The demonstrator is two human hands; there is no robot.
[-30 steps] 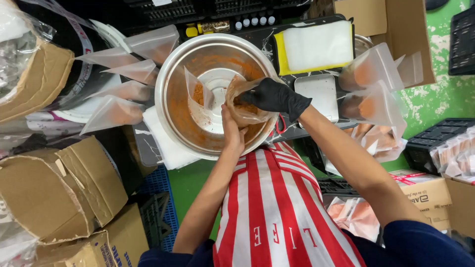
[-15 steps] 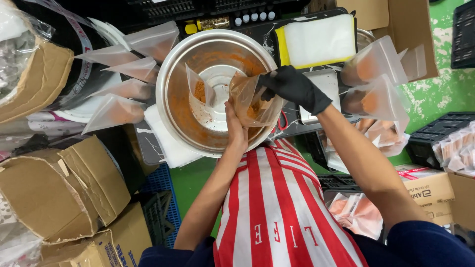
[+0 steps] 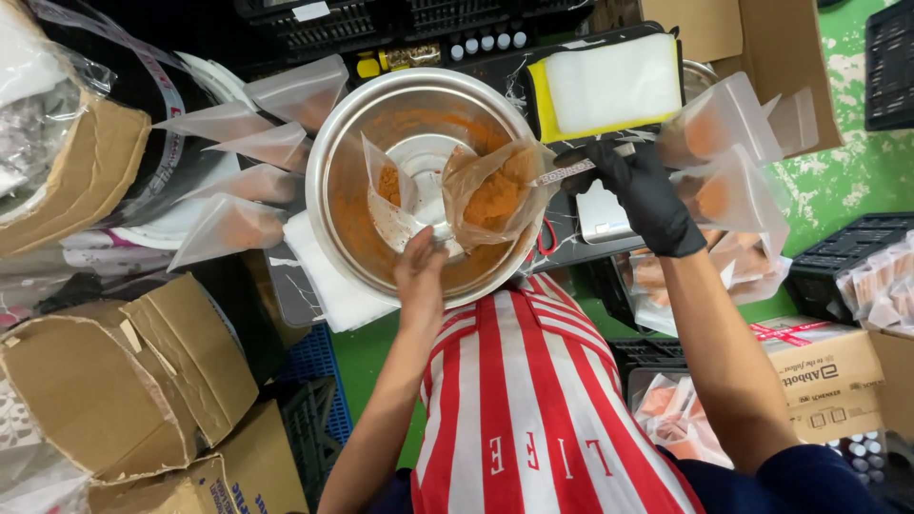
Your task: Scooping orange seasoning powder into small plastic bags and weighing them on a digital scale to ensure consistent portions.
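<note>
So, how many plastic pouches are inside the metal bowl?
2: one open pouch standing in the metal bowl, and one pouch held over it by the left hand. None seems hidden.

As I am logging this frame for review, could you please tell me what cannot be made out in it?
- Head view: the left hand fingers are hidden behind the plastic bag of orange powder.
- The spoon tip is inside the bag; its load cannot be seen.
- The right hand is gloved, so its grip on the handle is unclear.
- The metal bowl bottom is partly covered by bags.
- The cardboard boxes are cut off by the frame's edge.
</note>
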